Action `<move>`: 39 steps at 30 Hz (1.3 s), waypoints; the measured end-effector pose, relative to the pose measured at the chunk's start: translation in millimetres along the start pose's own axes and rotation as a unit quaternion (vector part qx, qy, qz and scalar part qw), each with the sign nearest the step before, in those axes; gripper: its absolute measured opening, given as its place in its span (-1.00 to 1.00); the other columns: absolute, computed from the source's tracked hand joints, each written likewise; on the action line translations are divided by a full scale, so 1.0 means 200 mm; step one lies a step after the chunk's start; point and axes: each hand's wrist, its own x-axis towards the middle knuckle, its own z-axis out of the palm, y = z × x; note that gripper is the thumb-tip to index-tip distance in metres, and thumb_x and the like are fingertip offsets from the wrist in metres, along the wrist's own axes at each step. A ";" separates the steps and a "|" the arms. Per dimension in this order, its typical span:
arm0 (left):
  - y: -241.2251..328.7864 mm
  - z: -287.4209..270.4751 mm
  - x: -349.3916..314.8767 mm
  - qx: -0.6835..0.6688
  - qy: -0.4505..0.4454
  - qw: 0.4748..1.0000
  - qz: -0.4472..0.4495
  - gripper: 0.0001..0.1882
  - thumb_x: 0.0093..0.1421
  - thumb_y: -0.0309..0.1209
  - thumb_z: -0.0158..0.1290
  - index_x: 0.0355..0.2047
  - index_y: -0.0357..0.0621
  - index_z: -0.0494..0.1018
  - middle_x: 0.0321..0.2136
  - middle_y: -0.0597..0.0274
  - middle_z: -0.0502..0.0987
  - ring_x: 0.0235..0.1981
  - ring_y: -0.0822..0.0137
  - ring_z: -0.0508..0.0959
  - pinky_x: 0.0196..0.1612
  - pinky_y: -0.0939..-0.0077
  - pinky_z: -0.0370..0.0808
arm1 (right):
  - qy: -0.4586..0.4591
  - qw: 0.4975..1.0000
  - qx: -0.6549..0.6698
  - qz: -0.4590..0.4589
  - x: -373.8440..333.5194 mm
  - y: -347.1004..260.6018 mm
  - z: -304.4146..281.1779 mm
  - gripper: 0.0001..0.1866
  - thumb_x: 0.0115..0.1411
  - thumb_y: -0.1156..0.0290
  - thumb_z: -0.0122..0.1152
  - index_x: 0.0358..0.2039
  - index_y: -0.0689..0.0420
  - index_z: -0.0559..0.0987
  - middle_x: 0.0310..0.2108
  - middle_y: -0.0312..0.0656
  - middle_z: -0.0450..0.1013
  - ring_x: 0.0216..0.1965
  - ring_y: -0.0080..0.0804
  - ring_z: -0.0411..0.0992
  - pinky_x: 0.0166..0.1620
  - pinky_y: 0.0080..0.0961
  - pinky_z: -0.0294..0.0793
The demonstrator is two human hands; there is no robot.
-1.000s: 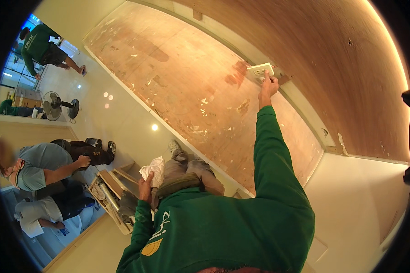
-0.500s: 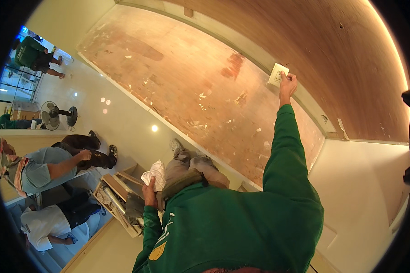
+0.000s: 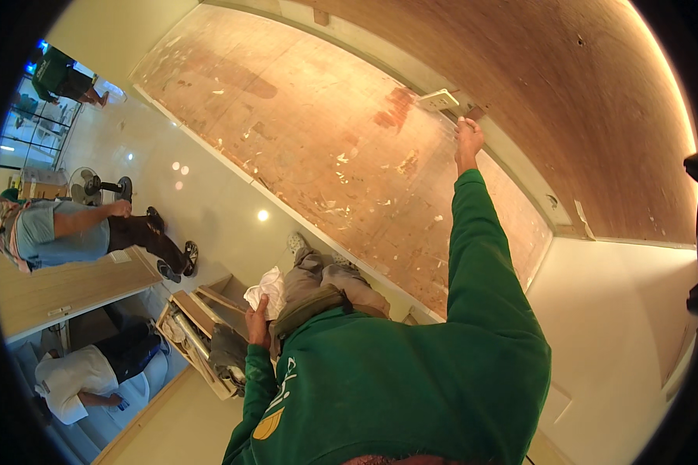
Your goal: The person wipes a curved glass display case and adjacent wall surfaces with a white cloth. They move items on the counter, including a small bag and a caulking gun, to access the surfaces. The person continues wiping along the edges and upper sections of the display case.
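My right hand (image 3: 468, 139) is stretched out to the base of the wood wall panel, its fingers bent together. Whether anything small is between them I cannot make out. Just beyond the fingertips, to the left, a cream socket plate (image 3: 439, 100) sits tilted and turned away from the wall strip. A dark opening (image 3: 475, 112) shows beside it. Low at my side, my left hand (image 3: 258, 322) is closed on a crumpled white cloth (image 3: 265, 293).
A worn, paint-spotted wooden surface (image 3: 302, 132) runs along the wall. Left of me stands a wooden rack (image 3: 202, 325) with tools. Behind it are a person in a blue shirt (image 3: 66, 230), one in a white shirt (image 3: 77, 381), a fan (image 3: 93, 186) and another person (image 3: 54, 74) in green.
The socket plate has swung left, out of my right fingers, uncovering the opening. My right hand has drawn back slightly leftward. The person in blue has shifted up the view.
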 end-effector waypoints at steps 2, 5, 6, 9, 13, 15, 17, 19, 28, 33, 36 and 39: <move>0.01 0.01 -0.01 -0.001 0.004 1.000 0.002 -0.56 0.41 -0.22 0.32 0.14 -0.25 0.58 0.03 0.19 0.69 -0.01 0.29 0.69 0.11 0.30 0.59 | -0.009 1.000 -0.027 -0.009 -0.06 0.00 0.04 -0.48 0.33 0.32 0.51 0.19 0.30 0.56 -0.10 0.02 0.67 -0.11 -0.24 0.67 -0.08 -0.30 0.69; 0.01 0.02 -0.02 0.005 0.014 1.000 0.001 -0.55 0.40 -0.21 0.33 0.13 -0.27 0.58 0.03 0.17 0.69 -0.02 0.27 0.69 0.10 0.29 0.59 | -0.024 0.999 -0.032 0.004 -0.12 0.02 0.10 -0.41 0.34 0.32 0.50 0.26 0.31 0.48 -0.04 0.06 0.65 -0.07 -0.18 0.68 -0.04 -0.27 0.72; 0.01 0.02 -0.02 0.011 0.022 1.000 -0.004 -0.55 0.40 -0.21 0.33 0.12 -0.28 0.58 0.02 0.17 0.69 -0.02 0.27 0.69 0.10 0.29 0.60 | -0.037 0.999 -0.019 0.002 -0.14 0.03 0.12 -0.36 0.34 0.31 0.50 0.29 0.33 0.44 -0.02 0.10 0.64 -0.05 -0.15 0.68 -0.02 -0.26 0.72; 0.01 0.03 -0.03 0.005 0.036 0.999 -0.001 -0.55 0.39 -0.20 0.34 0.09 -0.29 0.59 -0.01 0.17 0.70 -0.05 0.27 0.70 0.07 0.29 0.61 | -0.065 0.998 0.004 0.010 -0.18 0.04 0.20 -0.25 0.34 0.28 0.50 0.35 0.39 0.32 0.07 0.21 0.59 0.01 -0.05 0.68 0.04 -0.24 0.74; 0.01 0.04 -0.03 -0.004 0.026 1.000 0.011 -0.56 0.38 -0.20 0.35 0.07 -0.30 0.59 -0.03 0.17 0.70 -0.06 0.28 0.70 0.06 0.28 0.62 | -0.060 0.996 0.057 0.039 -0.18 0.00 0.32 -0.17 0.35 0.25 0.50 0.38 0.43 0.23 0.13 0.33 0.52 0.05 0.04 0.67 0.06 -0.21 0.75; 0.02 0.04 -0.03 0.003 0.033 0.999 0.008 -0.56 0.38 -0.21 0.35 0.08 -0.30 0.59 -0.03 0.15 0.70 -0.06 0.27 0.70 0.07 0.29 0.62 | -0.036 0.996 0.058 0.054 -0.16 -0.03 0.36 -0.18 0.31 0.22 0.54 0.33 0.42 0.28 0.09 0.31 0.55 0.05 0.03 0.67 0.06 -0.21 0.74; 0.02 0.03 -0.03 -0.002 0.035 0.999 0.009 -0.55 0.38 -0.21 0.36 0.08 -0.30 0.59 -0.02 0.13 0.70 -0.05 0.27 0.70 0.09 0.29 0.61 | -0.008 0.996 0.045 0.070 -0.14 -0.05 0.40 -0.22 0.23 0.16 0.62 0.24 0.39 0.42 0.01 0.21 0.62 0.05 -0.03 0.67 0.07 -0.22 0.72; 0.01 0.02 -0.03 -0.021 0.032 0.999 0.018 -0.55 0.38 -0.20 0.36 0.08 -0.31 0.58 -0.01 0.11 0.69 -0.04 0.26 0.70 0.10 0.29 0.61 | 0.027 0.998 -0.036 0.041 -0.12 -0.07 0.44 -0.23 0.18 0.06 0.64 0.17 0.36 0.51 0.04 0.18 0.63 0.11 0.03 0.64 0.16 -0.16 0.65; -0.03 -0.04 -0.02 -0.016 0.065 0.998 0.002 -0.53 0.40 -0.19 0.33 0.09 -0.36 0.58 -0.02 0.13 0.69 -0.06 0.28 0.70 0.08 0.31 0.61 | 0.042 0.998 0.005 0.055 -0.06 -0.18 0.63 -0.28 0.21 0.01 0.61 0.07 0.41 0.59 0.05 0.23 0.63 0.03 0.08 0.68 0.08 -0.15 0.75; 0.02 -0.03 -0.06 -0.018 0.065 0.998 0.015 -0.55 0.42 -0.19 0.31 0.08 -0.34 0.60 -0.02 0.14 0.70 -0.08 0.28 0.70 0.07 0.31 0.61 | 0.040 0.978 0.156 0.131 -0.04 -0.23 0.77 -0.29 0.35 0.09 0.49 0.11 0.56 0.49 -0.03 0.36 0.62 -0.10 0.07 0.73 -0.09 -0.27 0.86; 0.04 -0.04 -0.06 -0.036 0.066 0.997 0.030 -0.57 0.42 -0.19 0.31 0.07 -0.32 0.61 -0.02 0.15 0.71 -0.09 0.27 0.71 0.06 0.29 0.62 | 0.019 0.969 0.216 0.121 -0.05 -0.23 0.79 -0.29 0.42 0.13 0.41 0.17 0.60 0.43 -0.05 0.39 0.62 -0.07 0.10 0.72 -0.04 -0.24 0.85; 0.04 -0.06 -0.04 -0.033 0.054 0.998 0.019 -0.58 0.42 -0.19 0.31 0.06 -0.31 0.61 -0.01 0.15 0.71 -0.08 0.27 0.71 0.07 0.29 0.62 | -0.016 0.962 0.247 0.119 -0.04 -0.22 0.79 -0.30 0.47 0.15 0.34 0.21 0.62 0.38 -0.03 0.43 0.60 -0.03 0.15 0.70 0.02 -0.23 0.84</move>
